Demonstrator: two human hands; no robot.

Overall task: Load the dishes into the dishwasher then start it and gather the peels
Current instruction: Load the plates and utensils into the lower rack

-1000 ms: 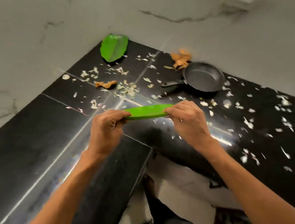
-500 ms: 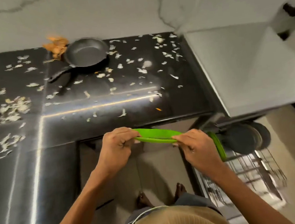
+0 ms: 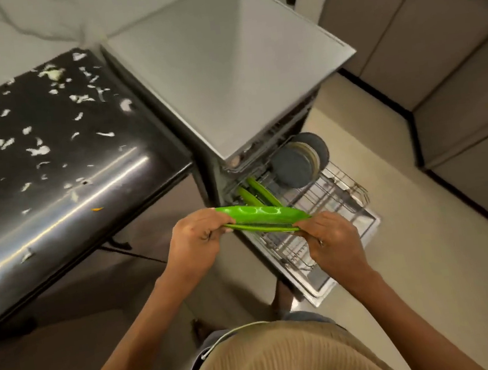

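Note:
I hold a green plate [image 3: 263, 214] edge-on between both hands, above the pulled-out lower rack [image 3: 326, 217] of the dishwasher [image 3: 222, 64]. My left hand [image 3: 196, 241] pinches its left end and my right hand [image 3: 332, 241] pinches its right end. Two more green plates [image 3: 254, 194] stand upright in the rack, with grey round plates [image 3: 295, 163] behind them. White peel scraps [image 3: 37, 150] lie scattered over the black counter [image 3: 63, 204] at the left.
The open dishwasher door [image 3: 319, 286] juts out low over the beige floor [image 3: 429, 254], next to my feet. Grey cabinets [image 3: 452, 67] line the right side. Cabinet fronts run under the counter.
I have turned right from the counter corner to the dishwasher, carrying the green plate in both hands. The pan and the other green plate on the counter have left the view.

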